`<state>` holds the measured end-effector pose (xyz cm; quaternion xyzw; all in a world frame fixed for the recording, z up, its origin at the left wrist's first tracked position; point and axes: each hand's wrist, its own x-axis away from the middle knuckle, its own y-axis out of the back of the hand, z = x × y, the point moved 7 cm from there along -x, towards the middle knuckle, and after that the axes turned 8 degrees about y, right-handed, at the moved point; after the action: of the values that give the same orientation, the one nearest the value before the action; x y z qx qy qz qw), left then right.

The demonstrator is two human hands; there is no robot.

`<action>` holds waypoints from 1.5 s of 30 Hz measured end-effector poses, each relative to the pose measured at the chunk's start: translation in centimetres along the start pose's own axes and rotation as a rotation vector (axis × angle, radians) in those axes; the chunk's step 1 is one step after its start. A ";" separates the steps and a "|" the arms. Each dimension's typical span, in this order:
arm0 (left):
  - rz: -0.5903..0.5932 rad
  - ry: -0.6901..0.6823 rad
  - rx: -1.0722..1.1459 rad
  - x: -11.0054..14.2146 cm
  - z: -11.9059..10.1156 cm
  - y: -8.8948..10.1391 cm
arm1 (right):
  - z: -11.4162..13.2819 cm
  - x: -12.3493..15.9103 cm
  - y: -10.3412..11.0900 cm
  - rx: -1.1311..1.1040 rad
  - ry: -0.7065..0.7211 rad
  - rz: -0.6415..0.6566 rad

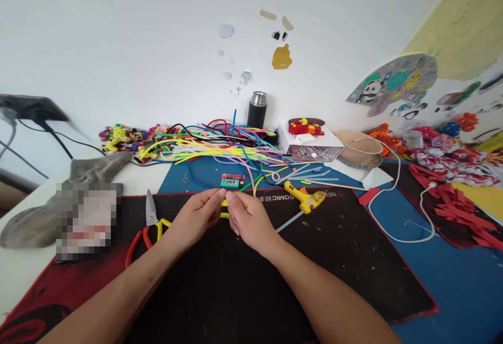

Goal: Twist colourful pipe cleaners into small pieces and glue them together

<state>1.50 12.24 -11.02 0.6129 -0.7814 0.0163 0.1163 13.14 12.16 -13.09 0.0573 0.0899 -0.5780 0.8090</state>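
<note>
Bare forearms [334,291] came in from the near edge, converging on the left hand [198,213] and the right hand [253,221] at the middle of the scene. Each grip was pinched closed on a small yellow-and-black striped piece [224,215], which sat between the hands (mostly hidden by the fingers) above a black cloth mat with a red edge [346,276]. Left of them lay metal-bladed cutters with red and yellow handles [151,214]; right, a yellow plastic glue gun [302,196] with a pale stick in its rear. Just beyond the hands was a small pink-and-teal box [231,181]. Farther off, a loose heap of thin multicoloured stems [212,150] spread across the bench [467,276], near a black flask with a steel top [257,113].
</note>
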 end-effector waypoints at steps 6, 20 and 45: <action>-0.026 -0.032 0.014 0.0 0.1 0.1 | 0.5 -0.3 0.2 -0.093 -0.015 -0.035; -0.138 -0.164 -0.365 0.9 -2.0 0.8 | 0.4 -0.1 0.3 -0.096 -0.023 -0.054; -0.022 -0.125 -0.618 -0.4 -0.7 1.4 | 1.2 -1.5 4.3 -0.076 -0.033 -0.188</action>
<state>0.36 13.06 -10.27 0.5568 -0.7482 -0.2610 0.2489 16.86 14.76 -11.60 0.0081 0.1033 -0.6486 0.7540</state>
